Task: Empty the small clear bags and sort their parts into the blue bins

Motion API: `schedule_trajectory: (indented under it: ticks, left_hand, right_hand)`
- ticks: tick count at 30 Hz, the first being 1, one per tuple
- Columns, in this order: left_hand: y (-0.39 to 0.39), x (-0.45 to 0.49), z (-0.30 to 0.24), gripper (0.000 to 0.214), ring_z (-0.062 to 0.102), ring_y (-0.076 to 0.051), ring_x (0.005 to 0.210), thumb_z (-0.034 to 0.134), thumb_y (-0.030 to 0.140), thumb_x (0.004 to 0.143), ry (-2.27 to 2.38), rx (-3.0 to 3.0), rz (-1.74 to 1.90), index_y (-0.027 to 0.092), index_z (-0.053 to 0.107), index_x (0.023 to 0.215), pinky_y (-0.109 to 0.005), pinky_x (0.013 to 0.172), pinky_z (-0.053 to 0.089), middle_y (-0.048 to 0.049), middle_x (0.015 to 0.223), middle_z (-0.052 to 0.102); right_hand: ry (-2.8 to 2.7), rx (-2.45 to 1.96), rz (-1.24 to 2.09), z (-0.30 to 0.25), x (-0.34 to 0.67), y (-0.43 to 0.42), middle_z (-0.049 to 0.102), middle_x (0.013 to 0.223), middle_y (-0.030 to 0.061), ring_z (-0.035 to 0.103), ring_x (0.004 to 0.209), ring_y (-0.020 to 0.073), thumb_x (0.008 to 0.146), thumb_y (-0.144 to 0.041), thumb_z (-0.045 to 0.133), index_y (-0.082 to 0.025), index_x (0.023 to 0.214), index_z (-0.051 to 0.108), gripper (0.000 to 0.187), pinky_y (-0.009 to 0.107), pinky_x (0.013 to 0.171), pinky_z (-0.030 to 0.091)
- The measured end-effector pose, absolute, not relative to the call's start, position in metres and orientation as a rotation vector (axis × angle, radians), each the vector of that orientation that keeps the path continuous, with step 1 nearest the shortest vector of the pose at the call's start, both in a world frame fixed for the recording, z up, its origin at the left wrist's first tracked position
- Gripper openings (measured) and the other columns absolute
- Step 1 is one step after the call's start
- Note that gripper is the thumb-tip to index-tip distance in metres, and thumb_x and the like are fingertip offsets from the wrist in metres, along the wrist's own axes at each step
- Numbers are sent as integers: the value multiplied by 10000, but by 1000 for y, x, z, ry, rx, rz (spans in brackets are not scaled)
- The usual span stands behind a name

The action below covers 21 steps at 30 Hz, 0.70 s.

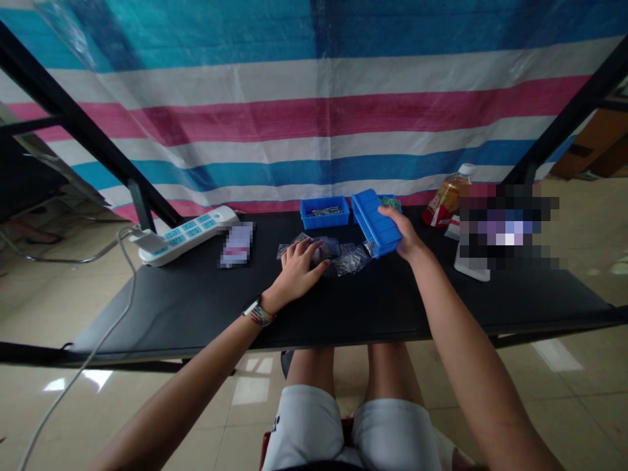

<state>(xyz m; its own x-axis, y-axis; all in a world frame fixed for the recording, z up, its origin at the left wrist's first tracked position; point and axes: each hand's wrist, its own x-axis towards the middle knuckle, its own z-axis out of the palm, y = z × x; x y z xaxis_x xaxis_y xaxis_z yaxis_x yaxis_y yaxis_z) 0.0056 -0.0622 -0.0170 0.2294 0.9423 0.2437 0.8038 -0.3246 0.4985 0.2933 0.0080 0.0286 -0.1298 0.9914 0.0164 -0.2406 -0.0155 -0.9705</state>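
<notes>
My right hand (400,230) grips a blue plastic bin (375,222) by its right side and holds it tilted over the black table. Small metal pieces show at the bin's lower left corner. My left hand (300,265) lies with fingers spread on a heap of clear plastic bags (350,260), some with small metal parts inside. Behind the heap stands another blue bin (324,212) with several screws or pins in it. A further bin with something green (390,203) in it is partly hidden behind the tilted one.
On the left lie a white power strip (189,234) with a cable and a phone (237,244). To the right are a drink bottle (447,196) and a blurred device (505,229). A striped sheet (314,124) hangs behind the table (343,320).
</notes>
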Motion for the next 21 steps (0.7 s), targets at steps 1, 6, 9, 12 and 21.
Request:
schedule_trajectory:
  ticks: [1, 6, 9, 12, 21]
  left_hand:
    - [-65, 7, -16, 607, 402, -443, 1525, 604, 565, 1015, 1630, 2257, 738, 324, 598, 1573, -683, 1245, 309, -150, 1659, 513]
    - [-73, 11, -7, 730, 266, -499, 1608, 586, 638, 1020, 1744, 2347, 592, 298, 513, 1662, -702, 1267, 265, -155, 1779, 360]
    - [-73, 12, -6, 836, 153, -540, 1656, 542, 754, 1005, 1794, 2305, 463, 320, 430, 1711, -748, 1278, 192, -142, 1809, 311]
    - [-75, 17, -10, 910, 173, -508, 1670, 526, 797, 992, 1719, 2308, 426, 296, 373, 1736, -713, 1299, 204, -162, 1814, 292]
    - [-66, 23, -7, 911, 170, -521, 1667, 586, 788, 971, 1730, 2397, 537, 317, 393, 1727, -715, 1291, 225, -152, 1847, 198]
  right_hand:
    - [-1115, -965, 1401, 29, 296, 8, 782, 938, 63, 761, 874, 294, 831, -553, 770, -234, 1176, 742, 470, 414, 738, 641]
    - [-1070, -986, 1367, 32, 300, 8, 793, 929, 35, 771, 945, 311, 795, -526, 793, -270, 1101, 762, 400, 423, 765, 664]
    - [-1064, -994, 1350, 34, 299, 7, 800, 921, 31, 774, 992, 316, 786, -525, 790, -269, 1110, 782, 413, 417, 798, 668]
    - [-1110, -992, 1287, 33, 300, 10, 825, 1045, 31, 767, 1109, 333, 786, -525, 784, -267, 1235, 788, 518, 448, 910, 655]
    - [-1350, -1107, 892, 21, 312, 23, 627, 1608, 10, 520, 1538, 361, 828, -552, 749, -297, 1547, 650, 769, 556, 1294, 369]
